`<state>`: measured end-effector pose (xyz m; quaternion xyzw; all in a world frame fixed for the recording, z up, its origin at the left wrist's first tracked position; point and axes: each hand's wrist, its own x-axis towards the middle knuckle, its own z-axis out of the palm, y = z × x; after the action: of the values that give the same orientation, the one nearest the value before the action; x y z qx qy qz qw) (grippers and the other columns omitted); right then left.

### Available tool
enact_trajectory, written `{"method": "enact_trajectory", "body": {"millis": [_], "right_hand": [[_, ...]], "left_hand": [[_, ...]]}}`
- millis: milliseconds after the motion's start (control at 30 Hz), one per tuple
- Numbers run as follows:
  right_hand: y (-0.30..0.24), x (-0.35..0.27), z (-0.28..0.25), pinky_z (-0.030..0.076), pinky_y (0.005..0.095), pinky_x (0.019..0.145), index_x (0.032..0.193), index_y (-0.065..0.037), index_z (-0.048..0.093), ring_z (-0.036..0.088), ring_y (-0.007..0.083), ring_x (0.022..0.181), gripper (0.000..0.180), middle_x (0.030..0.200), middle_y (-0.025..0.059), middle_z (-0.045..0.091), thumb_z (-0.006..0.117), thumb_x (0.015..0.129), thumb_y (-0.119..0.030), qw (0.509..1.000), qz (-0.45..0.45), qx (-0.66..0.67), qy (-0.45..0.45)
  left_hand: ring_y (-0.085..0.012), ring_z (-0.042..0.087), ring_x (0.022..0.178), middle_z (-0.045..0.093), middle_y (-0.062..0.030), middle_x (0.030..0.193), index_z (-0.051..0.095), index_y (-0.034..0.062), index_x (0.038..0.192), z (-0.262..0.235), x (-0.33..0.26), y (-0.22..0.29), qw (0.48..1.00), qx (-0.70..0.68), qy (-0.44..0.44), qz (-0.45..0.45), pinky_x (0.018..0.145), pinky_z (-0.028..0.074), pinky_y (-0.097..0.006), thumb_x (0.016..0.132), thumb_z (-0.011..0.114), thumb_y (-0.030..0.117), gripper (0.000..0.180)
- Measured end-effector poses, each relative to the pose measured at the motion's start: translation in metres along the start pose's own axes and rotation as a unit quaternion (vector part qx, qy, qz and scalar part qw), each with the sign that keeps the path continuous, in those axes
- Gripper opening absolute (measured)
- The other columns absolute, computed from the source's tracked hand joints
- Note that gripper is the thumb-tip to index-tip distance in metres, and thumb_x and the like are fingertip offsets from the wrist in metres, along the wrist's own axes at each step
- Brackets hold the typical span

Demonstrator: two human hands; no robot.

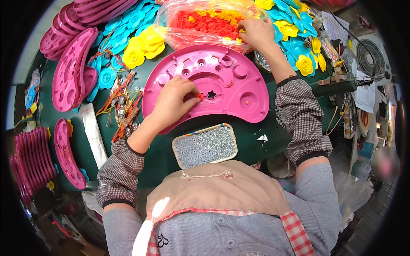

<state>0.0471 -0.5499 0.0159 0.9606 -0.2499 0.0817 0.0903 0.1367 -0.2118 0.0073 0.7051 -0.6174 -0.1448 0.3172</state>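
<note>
A pink crescent-shaped plastic shell (256,100) lies on the table in front of me, its hollow side with posts and holes facing up. My left hand (176,100) is over its middle, with thumb and fingers pinched on a small red plastic piece (200,97) beside a star-shaped hole. Beyond the shell, a clear plastic bag (168,32) holds many small red and yellow pieces (205,27). My right hand (258,33) reaches into the bag's right side, fingers closed at the yellow pieces. What those fingertips hold, if anything, is too small to make out.
A tray (205,146) of screws and small round parts sits near me. Blue and yellow flower-shaped parts (145,45) flank the bag. Wired parts (124,106), stacked pink shells (72,72) and a white strip (94,134) lie left. A fan (369,55) stands right.
</note>
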Motion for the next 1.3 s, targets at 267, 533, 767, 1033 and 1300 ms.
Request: {"method": "enact_trajectory", "body": {"millis": [267, 533, 767, 1033, 1300], "right_hand": [[-0.070, -0.109, -0.053, 0.053, 0.0392, 0.090, 0.103, -0.009, 0.076, 0.071, 0.0246, 0.091, 0.020, 0.092, 0.0061, 0.072, 0.081, 0.084, -0.013, 0.885, -0.165, 0.434, 0.041], [-0.104, -0.169, -0.032, 0.047, 0.0483, 0.103, 0.093, -0.010, 0.076, 0.069, 0.0243, 0.097, 0.012, 0.096, 0.0028, 0.070, 0.080, 0.081, -0.009, 0.910, -0.205, 0.357, 0.049], [-0.111, -0.155, -0.038, 0.046, 0.0475, 0.097, 0.081, -0.009, 0.071, 0.068, 0.0290, 0.084, 0.014, 0.079, 0.0073, 0.066, 0.073, 0.078, -0.022, 0.928, -0.189, 0.322, 0.005], [-0.125, -0.135, -0.044, 0.046, 0.0487, 0.095, 0.075, -0.006, 0.072, 0.071, 0.0320, 0.077, 0.021, 0.080, 0.0130, 0.074, 0.071, 0.077, -0.027, 0.953, -0.205, 0.212, -0.075], [-0.102, -0.153, -0.041, 0.040, 0.0500, 0.108, 0.095, -0.011, 0.077, 0.072, 0.0259, 0.087, 0.023, 0.079, 0.0051, 0.074, 0.079, 0.087, -0.032, 0.922, -0.153, 0.347, -0.076]], "left_hand": [[-0.0311, 0.060, 0.099, 0.060, -0.0115, 0.098, 0.075, 0.0029, 0.093, 0.002, -0.003, 0.008, 0.999, 0.016, 0.016, -0.024, 0.087, 0.050, -0.043, 0.084, 0.082, 0.015, 0.016], [-0.0334, 0.059, 0.095, 0.061, -0.0122, 0.095, 0.071, 0.0025, 0.088, 0.028, -0.014, 0.009, 0.991, 0.020, 0.131, -0.035, 0.084, 0.049, -0.045, 0.081, 0.081, 0.011, 0.015], [-0.0358, 0.062, 0.098, 0.067, -0.0137, 0.094, 0.075, 0.0029, 0.085, 0.029, -0.005, 0.009, 0.989, 0.071, 0.109, -0.074, 0.085, 0.053, -0.047, 0.080, 0.076, 0.015, 0.013], [-0.0349, 0.061, 0.099, 0.066, -0.0125, 0.097, 0.073, 0.0041, 0.096, 0.038, -0.008, 0.013, 0.981, 0.118, 0.130, -0.082, 0.086, 0.052, -0.046, 0.081, 0.078, 0.013, 0.019], [-0.0289, 0.065, 0.085, 0.063, -0.0120, 0.093, 0.074, 0.0009, 0.103, -0.004, -0.072, 0.044, 0.993, -0.041, 0.087, -0.067, 0.074, 0.052, -0.038, 0.084, 0.083, 0.010, 0.023]]}}
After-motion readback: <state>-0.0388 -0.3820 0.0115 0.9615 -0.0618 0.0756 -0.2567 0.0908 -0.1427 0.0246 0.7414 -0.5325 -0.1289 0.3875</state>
